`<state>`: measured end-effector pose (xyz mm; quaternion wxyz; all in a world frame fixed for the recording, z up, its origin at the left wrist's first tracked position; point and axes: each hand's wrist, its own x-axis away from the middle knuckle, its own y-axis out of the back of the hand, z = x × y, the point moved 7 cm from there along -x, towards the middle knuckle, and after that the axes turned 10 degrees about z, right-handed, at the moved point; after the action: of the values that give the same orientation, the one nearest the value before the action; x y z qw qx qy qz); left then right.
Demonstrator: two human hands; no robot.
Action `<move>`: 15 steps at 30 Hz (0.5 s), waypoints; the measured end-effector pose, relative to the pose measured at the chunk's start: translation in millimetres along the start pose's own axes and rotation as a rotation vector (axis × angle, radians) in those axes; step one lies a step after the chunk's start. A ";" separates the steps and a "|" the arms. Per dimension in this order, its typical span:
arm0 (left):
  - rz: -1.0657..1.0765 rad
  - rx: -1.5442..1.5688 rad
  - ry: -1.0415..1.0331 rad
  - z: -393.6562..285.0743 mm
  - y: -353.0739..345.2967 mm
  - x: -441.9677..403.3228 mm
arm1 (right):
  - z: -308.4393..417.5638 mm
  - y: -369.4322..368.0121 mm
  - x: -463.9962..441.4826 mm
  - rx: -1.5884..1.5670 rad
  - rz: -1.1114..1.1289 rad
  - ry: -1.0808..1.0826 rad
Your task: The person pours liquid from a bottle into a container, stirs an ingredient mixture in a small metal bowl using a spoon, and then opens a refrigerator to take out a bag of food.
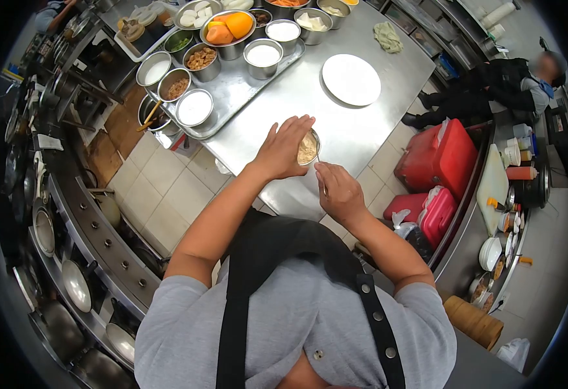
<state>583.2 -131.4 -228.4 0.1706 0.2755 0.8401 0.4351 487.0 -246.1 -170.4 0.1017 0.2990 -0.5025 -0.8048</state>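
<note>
Near the front edge of the steel table (290, 194), a small round metal bowl (319, 141) holds a pale tan, crumbly food (306, 150). My left hand (285, 148) curves around the bowl's left side, fingers over the far rim and thumb at the near side. In my right hand (340, 191), closed at the bowl's near right, is the handle of a thin metal utensil, probably a spoon (318, 157). Its lower end is hard to make out at the food. Beyond the bowl lies a white round plate (351, 80).
At the back left, a metal tray (245, 96) carries several metal bowls of ingredients, including orange vegetables (229, 27). A crumpled green cloth (387, 37) lies at the far right. Red coolers (436, 155) stand right of the table; a person (511, 84) is beyond them.
</note>
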 end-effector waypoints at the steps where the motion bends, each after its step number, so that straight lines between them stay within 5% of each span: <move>1: 0.013 0.038 -0.066 1.1 -0.2 -1.6 | 0.3 -1.9 1.8 0.006 0.015 -0.005; 10: -0.042 0.068 0.124 -2.7 -1.4 2.1 | 6.3 -3.9 5.1 0.023 -0.058 0.040; 13: 0.019 -0.117 -0.082 -5.4 1.9 -1.1 | -1.8 1.5 -1.7 0.024 -0.020 0.058; 15: 0.088 0.040 -0.097 2.4 2.5 -7.2 | -6.1 -1.5 -2.4 0.031 0.020 0.059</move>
<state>590.9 -133.1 -227.4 0.1864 0.3363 0.8264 0.4114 492.7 -248.9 -172.7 0.1200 0.3190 -0.5147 -0.7867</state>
